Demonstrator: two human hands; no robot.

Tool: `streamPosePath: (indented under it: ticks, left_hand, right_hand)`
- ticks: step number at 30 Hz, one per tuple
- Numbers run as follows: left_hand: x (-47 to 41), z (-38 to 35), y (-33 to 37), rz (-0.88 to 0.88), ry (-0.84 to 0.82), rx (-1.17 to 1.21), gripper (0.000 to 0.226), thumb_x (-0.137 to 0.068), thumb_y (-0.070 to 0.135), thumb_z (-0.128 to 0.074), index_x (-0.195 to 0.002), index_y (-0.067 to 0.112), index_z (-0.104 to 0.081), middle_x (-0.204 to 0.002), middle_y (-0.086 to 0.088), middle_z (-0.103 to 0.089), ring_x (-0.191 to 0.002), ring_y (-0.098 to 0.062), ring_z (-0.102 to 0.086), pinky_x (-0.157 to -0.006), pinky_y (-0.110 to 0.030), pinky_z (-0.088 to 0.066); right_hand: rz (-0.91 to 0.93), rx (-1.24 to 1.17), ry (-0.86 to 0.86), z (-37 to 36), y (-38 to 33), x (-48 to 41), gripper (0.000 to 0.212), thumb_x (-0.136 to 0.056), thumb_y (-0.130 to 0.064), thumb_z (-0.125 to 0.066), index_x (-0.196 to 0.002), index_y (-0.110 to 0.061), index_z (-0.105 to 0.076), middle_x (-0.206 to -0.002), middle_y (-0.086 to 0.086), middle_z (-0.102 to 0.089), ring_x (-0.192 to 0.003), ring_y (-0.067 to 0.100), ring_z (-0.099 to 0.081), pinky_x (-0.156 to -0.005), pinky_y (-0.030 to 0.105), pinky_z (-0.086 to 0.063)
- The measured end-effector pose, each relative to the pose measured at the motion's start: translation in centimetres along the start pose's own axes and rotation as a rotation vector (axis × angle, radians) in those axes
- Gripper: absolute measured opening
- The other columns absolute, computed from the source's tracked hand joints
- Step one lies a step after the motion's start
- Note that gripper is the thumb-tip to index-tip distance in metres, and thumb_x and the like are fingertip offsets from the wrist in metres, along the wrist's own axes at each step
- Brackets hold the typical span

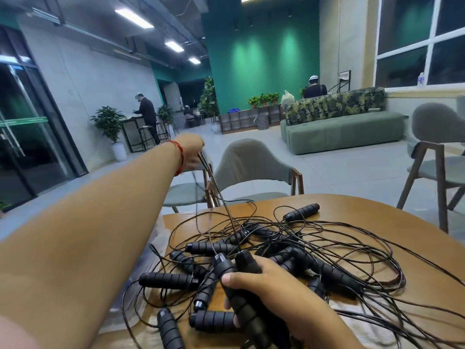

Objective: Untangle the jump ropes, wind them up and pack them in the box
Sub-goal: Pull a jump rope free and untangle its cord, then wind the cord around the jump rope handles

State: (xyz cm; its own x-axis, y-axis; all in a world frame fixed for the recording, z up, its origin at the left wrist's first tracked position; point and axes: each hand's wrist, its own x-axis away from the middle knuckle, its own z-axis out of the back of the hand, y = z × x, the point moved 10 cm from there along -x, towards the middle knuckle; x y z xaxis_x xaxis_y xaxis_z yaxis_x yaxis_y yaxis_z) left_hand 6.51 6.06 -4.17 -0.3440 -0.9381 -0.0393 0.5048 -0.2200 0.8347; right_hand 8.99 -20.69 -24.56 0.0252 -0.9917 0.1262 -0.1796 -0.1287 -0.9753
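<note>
- My left hand (192,153) is stretched out to the left of centre in the frame, high above the tabletop. Its fingers are curled tight around thin black rope cords (218,195).
- A red string bracelet (180,157) sits on that wrist.
- The cords run taut from my left fist down and to the right, to the handles in my other hand.
- At lower centre, the tangled black jump ropes (327,250) lie heaped on the round wooden table (392,222). They are ribbed foam handles with loops of thin cord crossing all over each other.
- Just right of lower centre, my right hand (276,295) is clamped around two black foam handles (226,269) held side by side. The thumb lies across the front and the handle tips point up towards the pile.
- One separate black foam handle (302,212) rests at the far edge of the heap, right of centre.
- A grey padded chair with a wooden frame (249,162) stands just beyond the table.
- A green sofa (344,132) is well behind it, at middle right.
</note>
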Motion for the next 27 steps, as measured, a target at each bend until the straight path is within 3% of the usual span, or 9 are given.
streamPosePath:
  ticks: [3, 4, 7, 9, 13, 16, 19, 24, 27]
  left_hand:
    - [1.7, -0.5, -3.1, 0.046, -0.026, -0.334, 0.03, -0.11, 0.029, -0.05, -0.131, 0.009, -0.055, -0.122, -0.014, -0.054, -0.111, -0.034, -0.058, -0.097, -0.048, -0.055]
    - [2.1, -0.8, -4.2, 0.047, -0.018, -0.363, 0.038, -0.11, 0.034, -0.049, -0.138, 0.008, -0.052, -0.128, -0.015, -0.054, -0.116, -0.035, -0.057, -0.1, -0.048, -0.053]
    - [4.8, -2.6, -6.6, -0.057, 0.003, -0.438, 0.025, -0.106, 0.039, -0.047, -0.112, 0.015, -0.052, -0.115, -0.01, -0.06, -0.102, -0.028, -0.058, -0.088, -0.04, -0.05]
    - [6.9, -3.9, -9.0, -0.092, -0.01, -0.355, 0.023, -0.105, 0.042, -0.047, -0.104, 0.022, -0.056, -0.105, -0.006, -0.066, -0.096, -0.026, -0.063, -0.091, -0.042, -0.054]
    - [13.5, -6.2, -15.1, -0.065, -0.014, 0.046, 0.021, -0.108, 0.045, -0.046, -0.112, 0.031, -0.061, -0.11, -0.001, -0.071, -0.104, -0.021, -0.068, -0.093, -0.054, -0.059]
    - [18.6, -7.8, -18.3, -0.035, -0.061, 0.287, 0.018, -0.109, 0.036, -0.051, -0.11, 0.028, -0.067, -0.105, -0.006, -0.073, -0.092, -0.022, -0.071, -0.075, -0.047, -0.059]
    - [22.6, -9.5, -19.1, -0.07, -0.182, 0.406, 0.013, -0.102, 0.041, -0.059, -0.111, 0.037, -0.068, -0.102, 0.0, -0.075, -0.09, -0.019, -0.074, -0.068, -0.035, -0.06]
    - [23.4, -11.3, -21.3, -0.105, -0.224, 0.435, 0.035, -0.103, 0.03, -0.061, -0.135, 0.038, -0.052, -0.115, 0.004, -0.076, -0.096, -0.028, -0.074, -0.068, -0.035, -0.058]
    - [22.6, -11.4, -22.3, -0.101, -0.227, 0.472, 0.034, -0.107, 0.023, -0.061, -0.137, 0.035, -0.054, -0.115, 0.001, -0.076, -0.095, -0.031, -0.073, -0.067, -0.038, -0.059]
  right_hand:
    - [0.006, -0.025, 0.068, 0.7, 0.3, -0.4, 0.028, -0.096, -0.023, -0.076, -0.119, -0.011, -0.065, -0.097, 0.022, -0.077, -0.07, 0.027, -0.071, -0.067, 0.035, -0.06]
    - [0.006, -0.045, 0.088, 1.0, 0.4, -0.6, 0.029, -0.096, -0.023, -0.077, -0.119, -0.011, -0.065, -0.1, 0.024, -0.078, -0.072, 0.03, -0.071, -0.068, 0.037, -0.061]
    - [-0.014, -0.109, 0.147, 1.7, 1.1, -1.4, 0.035, -0.092, -0.029, -0.081, -0.12, -0.014, -0.067, -0.106, 0.024, -0.078, -0.08, 0.034, -0.073, -0.07, 0.04, -0.061]
    - [-0.007, -0.158, 0.174, 1.9, 1.5, -2.0, 0.039, -0.09, -0.031, -0.083, -0.121, -0.013, -0.067, -0.104, 0.02, -0.079, -0.083, 0.033, -0.073, -0.068, 0.039, -0.059]
    - [0.042, -0.279, 0.206, 2.0, 1.7, -2.9, 0.033, -0.094, -0.028, -0.078, -0.122, -0.013, -0.069, -0.101, 0.015, -0.079, -0.082, 0.029, -0.075, -0.067, 0.037, -0.059]
    - [0.062, -0.317, 0.287, 2.8, 2.7, -4.0, 0.035, -0.091, -0.032, -0.081, -0.122, -0.018, -0.072, -0.106, 0.012, -0.08, -0.094, 0.031, -0.078, -0.075, 0.043, -0.062]
    - [0.074, -0.349, 0.336, 2.9, 3.6, -4.9, 0.036, -0.092, -0.034, -0.08, -0.124, -0.02, -0.072, -0.112, 0.013, -0.079, -0.105, 0.036, -0.077, -0.091, 0.057, -0.063]
    - [0.05, -0.411, 0.329, 1.7, 4.8, -6.2, 0.031, -0.097, -0.032, -0.075, -0.124, -0.018, -0.073, -0.113, 0.015, -0.079, -0.089, 0.031, -0.078, -0.075, 0.044, -0.062]
    - [0.067, -0.477, 0.335, 1.7, 5.3, -6.6, 0.034, -0.099, -0.033, -0.073, -0.126, -0.012, -0.072, -0.117, 0.015, -0.079, -0.097, 0.033, -0.077, -0.086, 0.05, -0.063]
